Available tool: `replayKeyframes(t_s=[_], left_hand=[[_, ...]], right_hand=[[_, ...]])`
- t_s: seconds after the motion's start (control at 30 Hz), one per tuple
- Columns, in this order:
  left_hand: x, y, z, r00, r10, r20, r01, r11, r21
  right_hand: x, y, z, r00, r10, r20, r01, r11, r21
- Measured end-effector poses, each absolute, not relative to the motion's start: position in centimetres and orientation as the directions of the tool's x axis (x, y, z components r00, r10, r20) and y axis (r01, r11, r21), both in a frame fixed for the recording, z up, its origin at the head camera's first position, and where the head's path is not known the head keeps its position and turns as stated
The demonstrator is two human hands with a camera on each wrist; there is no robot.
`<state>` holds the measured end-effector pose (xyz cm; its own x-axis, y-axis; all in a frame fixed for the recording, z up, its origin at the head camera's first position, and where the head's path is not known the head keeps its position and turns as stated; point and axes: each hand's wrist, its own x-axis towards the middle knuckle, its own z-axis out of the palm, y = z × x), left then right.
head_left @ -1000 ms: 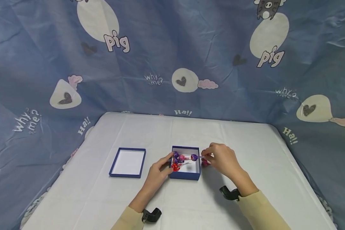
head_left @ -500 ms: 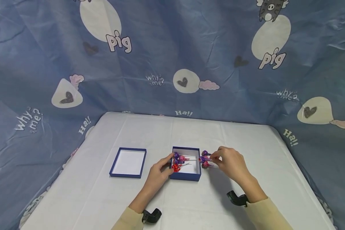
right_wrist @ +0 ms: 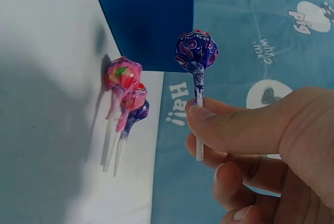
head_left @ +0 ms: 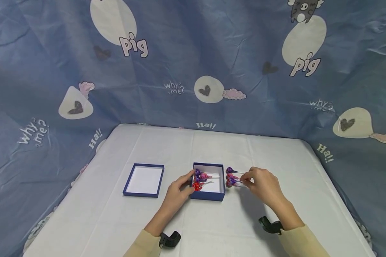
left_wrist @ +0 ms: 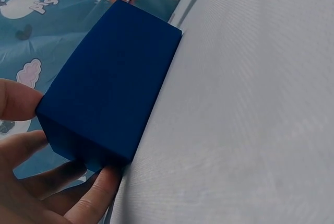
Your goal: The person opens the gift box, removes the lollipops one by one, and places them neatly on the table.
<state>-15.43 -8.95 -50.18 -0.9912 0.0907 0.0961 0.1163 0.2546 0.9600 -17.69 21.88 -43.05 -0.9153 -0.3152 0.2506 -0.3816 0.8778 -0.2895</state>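
My right hand point(head_left: 263, 184) pinches a purple-wrapped lollipop point(right_wrist: 197, 50) by its white stick, head pointing at the box. In the right wrist view it is above a small row of lollipops, two pink ones point(right_wrist: 124, 72) and a purple one point(right_wrist: 138, 112), lying on the table. My left hand point(head_left: 175, 195) holds the left side of the open blue box point(head_left: 207, 196), thumb and fingers at its edge and corner. Inside the box, toward its left side, lie several lollipops, among them a red one point(head_left: 197, 186) and a pink one point(head_left: 204, 176).
A blue-rimmed lid point(head_left: 143, 180) with a white inside lies to the left of the box. White cloth covers the table point(head_left: 193, 228). Behind it hangs a blue patterned curtain point(head_left: 167, 117).
My right hand has carried the purple lollipop from over the box rightward and down to the lollipops on the table. The left hand stays on the box.
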Motion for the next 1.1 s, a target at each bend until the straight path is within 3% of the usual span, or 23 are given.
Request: replayKeyframes(t_s=[0.6, 1.1], left_hand=[[-14.4, -8.4, -47.8, -0.993, 0.084, 0.078, 0.096, 0.237, 0.967], [-15.4, -8.8, -50.1, -0.993, 0.088, 0.084, 0.104, 0.254, 0.962]], right_hand=[[-17.4, 22.2, -46.1, -0.920, -0.327, 0.218, -0.382, 0.872, -0.306], [-17.6, 22.5, -47.7, -0.935, -0.300, 0.190, -0.348, 0.880, -0.323]])
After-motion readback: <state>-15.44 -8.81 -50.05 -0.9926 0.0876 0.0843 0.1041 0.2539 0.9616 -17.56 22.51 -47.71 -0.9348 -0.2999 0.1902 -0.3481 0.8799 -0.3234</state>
